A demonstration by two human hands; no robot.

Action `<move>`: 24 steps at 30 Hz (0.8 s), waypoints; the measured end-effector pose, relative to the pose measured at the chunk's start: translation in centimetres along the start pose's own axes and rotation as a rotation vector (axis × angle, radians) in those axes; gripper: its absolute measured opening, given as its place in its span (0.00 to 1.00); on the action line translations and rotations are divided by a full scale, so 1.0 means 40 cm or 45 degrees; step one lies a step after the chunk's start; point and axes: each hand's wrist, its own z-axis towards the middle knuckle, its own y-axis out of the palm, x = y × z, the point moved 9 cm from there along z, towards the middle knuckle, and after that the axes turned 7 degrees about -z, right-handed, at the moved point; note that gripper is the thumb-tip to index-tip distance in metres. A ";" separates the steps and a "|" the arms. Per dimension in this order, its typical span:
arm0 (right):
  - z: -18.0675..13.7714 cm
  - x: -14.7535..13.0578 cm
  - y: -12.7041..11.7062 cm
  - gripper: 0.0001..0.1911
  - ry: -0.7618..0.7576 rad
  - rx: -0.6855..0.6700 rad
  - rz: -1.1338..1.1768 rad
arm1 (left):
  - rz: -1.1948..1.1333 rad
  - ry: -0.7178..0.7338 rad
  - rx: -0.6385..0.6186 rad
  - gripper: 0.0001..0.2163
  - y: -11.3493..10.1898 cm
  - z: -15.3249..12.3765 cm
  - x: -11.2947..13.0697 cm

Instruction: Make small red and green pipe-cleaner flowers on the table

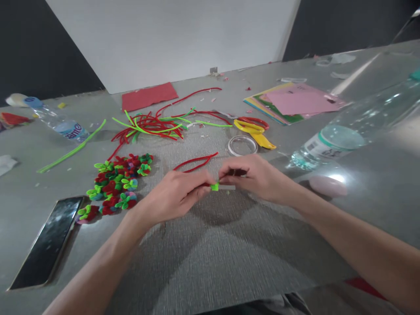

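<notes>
My left hand (179, 194) and my right hand (254, 175) meet over the middle of the grey table (210, 253). Both pinch a small green pipe-cleaner piece (215, 187) between their fingertips, with a bit of red pipe cleaner joined to it. A bent red pipe cleaner (196, 162) lies just behind my hands. To the left sits a cluster of finished red and green pipe-cleaner flowers (116, 183).
A heap of red and green pipe cleaners (154, 124) lies further back, with a red felt sheet (149, 96). Yellow and red scissors (254, 127), a tape roll (243, 145), coloured paper (295, 103), two water bottles (348, 135) (61, 122) and a phone (49, 240) surround the spot.
</notes>
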 end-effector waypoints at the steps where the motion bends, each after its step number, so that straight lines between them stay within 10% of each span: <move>1: 0.001 -0.003 0.001 0.11 -0.027 -0.012 -0.060 | 0.073 0.011 -0.048 0.09 0.007 0.000 -0.002; 7: -0.007 -0.046 0.029 0.09 -0.218 0.019 -0.424 | 0.501 0.010 -0.182 0.11 0.042 0.002 -0.021; 15: -0.024 -0.063 0.041 0.11 -0.188 0.246 -0.838 | 0.634 -0.160 0.050 0.11 0.039 -0.001 -0.061; 24: -0.060 -0.128 0.002 0.11 -0.416 0.653 -0.883 | 0.012 -0.316 0.278 0.11 0.001 0.003 -0.039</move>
